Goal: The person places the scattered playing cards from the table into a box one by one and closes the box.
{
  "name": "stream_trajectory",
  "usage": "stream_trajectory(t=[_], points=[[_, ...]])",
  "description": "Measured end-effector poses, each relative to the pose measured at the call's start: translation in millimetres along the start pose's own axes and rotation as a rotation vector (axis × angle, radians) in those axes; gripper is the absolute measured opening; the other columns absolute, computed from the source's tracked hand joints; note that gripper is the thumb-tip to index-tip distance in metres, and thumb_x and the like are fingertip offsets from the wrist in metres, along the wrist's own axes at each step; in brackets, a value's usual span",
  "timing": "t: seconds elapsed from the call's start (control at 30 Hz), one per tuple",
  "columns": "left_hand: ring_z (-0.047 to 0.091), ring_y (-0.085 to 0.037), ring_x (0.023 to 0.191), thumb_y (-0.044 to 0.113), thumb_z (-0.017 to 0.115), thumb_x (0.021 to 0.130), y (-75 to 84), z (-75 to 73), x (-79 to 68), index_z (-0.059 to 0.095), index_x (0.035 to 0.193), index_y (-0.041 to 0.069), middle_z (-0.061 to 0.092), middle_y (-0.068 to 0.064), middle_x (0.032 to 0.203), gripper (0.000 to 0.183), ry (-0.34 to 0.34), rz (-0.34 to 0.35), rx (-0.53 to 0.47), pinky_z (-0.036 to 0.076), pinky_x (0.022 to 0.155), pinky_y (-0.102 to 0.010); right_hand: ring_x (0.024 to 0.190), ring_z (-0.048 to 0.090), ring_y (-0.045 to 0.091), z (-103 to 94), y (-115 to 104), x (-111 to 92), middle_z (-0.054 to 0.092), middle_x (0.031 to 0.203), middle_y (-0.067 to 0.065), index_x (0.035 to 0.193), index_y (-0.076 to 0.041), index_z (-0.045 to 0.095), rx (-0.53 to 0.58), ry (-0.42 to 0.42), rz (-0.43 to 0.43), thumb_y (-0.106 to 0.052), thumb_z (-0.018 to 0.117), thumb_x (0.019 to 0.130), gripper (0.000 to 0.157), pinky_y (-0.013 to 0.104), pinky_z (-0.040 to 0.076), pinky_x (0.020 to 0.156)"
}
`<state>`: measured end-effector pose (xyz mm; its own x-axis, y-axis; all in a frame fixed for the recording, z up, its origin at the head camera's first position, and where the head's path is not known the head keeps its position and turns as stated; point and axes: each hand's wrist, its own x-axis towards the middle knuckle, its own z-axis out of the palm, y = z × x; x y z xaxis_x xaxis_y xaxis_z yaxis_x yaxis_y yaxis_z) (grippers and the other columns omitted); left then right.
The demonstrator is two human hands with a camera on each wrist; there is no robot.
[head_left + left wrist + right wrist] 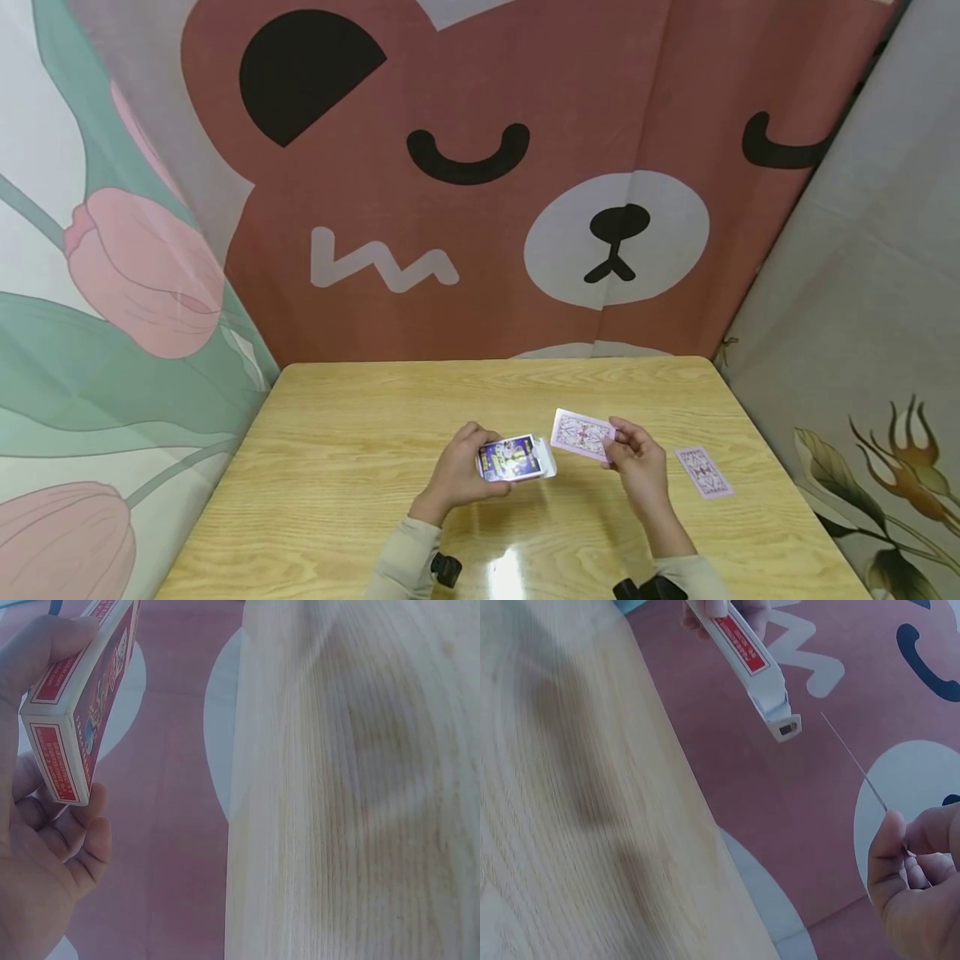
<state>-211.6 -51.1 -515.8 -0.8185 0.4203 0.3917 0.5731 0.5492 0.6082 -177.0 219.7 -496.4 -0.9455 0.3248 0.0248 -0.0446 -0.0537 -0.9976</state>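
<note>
My left hand [462, 472] grips a playing-card box [510, 458] between thumb and fingers, held up over the table. The box's flap [548, 457] stands open on the side facing my right hand. In the left wrist view the box [88, 697] shows red and white printed edges. My right hand [639, 467] pinches a playing card [582, 434] by its right end, its patterned back turned up. Seen edge-on in the right wrist view, the card [855, 763] points towards the box opening, with a gap between them. A second playing card [703, 472] lies on the table right of my right hand.
The wooden table [337, 433] reaches back to a hanging cloth [480, 317] with a bear print. Printed curtains [862, 317] with flowers stand along both sides. Black straps with cameras [447, 570] sit on both wrists.
</note>
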Motion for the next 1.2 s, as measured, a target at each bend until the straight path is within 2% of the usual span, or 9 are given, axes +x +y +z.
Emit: stream_trajectory(t=[0.37, 0.57, 0.9, 1.03, 1.2], points=[[0.047, -0.006, 0.078, 0.031, 0.086, 0.051, -1.2, 1.2, -1.3, 0.064, 0.101, 0.009, 0.048, 0.010, 0.091, 0.060, 0.014, 0.011, 0.000, 0.044, 0.071, -0.022, 0.070, 0.053, 0.010, 11.7, 0, -5, 0.049, 0.095, 0.017, 0.120, 0.009, 0.051, 0.007, -0.052, -0.013, 0.013, 0.055, 0.084, 0.037, 0.022, 0.050, 0.058], [0.047, -0.006, 0.078, 0.032, 0.085, 0.051, 0.2, 0.4, -1.5, 0.064, 0.101, 0.010, 0.049, 0.010, 0.090, 0.059, 0.015, 0.006, -0.007, 0.044, 0.069, -0.022, 0.068, 0.053, 0.010, 14.4, 4, -7, 0.051, 0.095, 0.021, 0.117, 0.010, 0.052, -0.030, -0.073, -0.051, 0.013, 0.055, 0.083, 0.034, 0.023, 0.050, 0.057], [0.047, -0.007, 0.078, 0.031, 0.085, 0.052, 1.4, -2.3, -1.2, 0.064, 0.102, 0.010, 0.049, 0.009, 0.092, 0.059, 0.017, -0.004, 0.004, 0.045, 0.070, -0.023, 0.064, 0.052, 0.011, 14.7, 6, -10, 0.053, 0.086, 0.017, 0.111, 0.012, 0.055, -0.103, -0.113, -0.139, 0.016, 0.059, 0.079, 0.033, 0.022, 0.048, 0.051], [0.047, -0.007, 0.078, 0.031, 0.085, 0.051, 1.3, -3.6, -1.6, 0.063, 0.102, 0.010, 0.049, 0.009, 0.091, 0.060, 0.022, 0.007, 0.005, 0.045, 0.070, -0.023, 0.063, 0.053, 0.011, 13.1, 6, -11, 0.053, 0.085, 0.016, 0.111, 0.013, 0.056, -0.123, -0.149, -0.135, 0.016, 0.060, 0.078, 0.034, 0.022, 0.048, 0.051], [0.047, -0.007, 0.077, 0.031, 0.085, 0.051, 1.2, -4.4, -2.2, 0.064, 0.102, 0.009, 0.049, 0.009, 0.091, 0.060, 0.026, 0.017, 0.004, 0.045, 0.068, -0.022, 0.063, 0.054, 0.012, 11.6, 6, -9, 0.054, 0.088, 0.022, 0.114, 0.014, 0.054, -0.129, -0.184, -0.118, 0.016, 0.060, 0.078, 0.037, 0.023, 0.048, 0.051]])
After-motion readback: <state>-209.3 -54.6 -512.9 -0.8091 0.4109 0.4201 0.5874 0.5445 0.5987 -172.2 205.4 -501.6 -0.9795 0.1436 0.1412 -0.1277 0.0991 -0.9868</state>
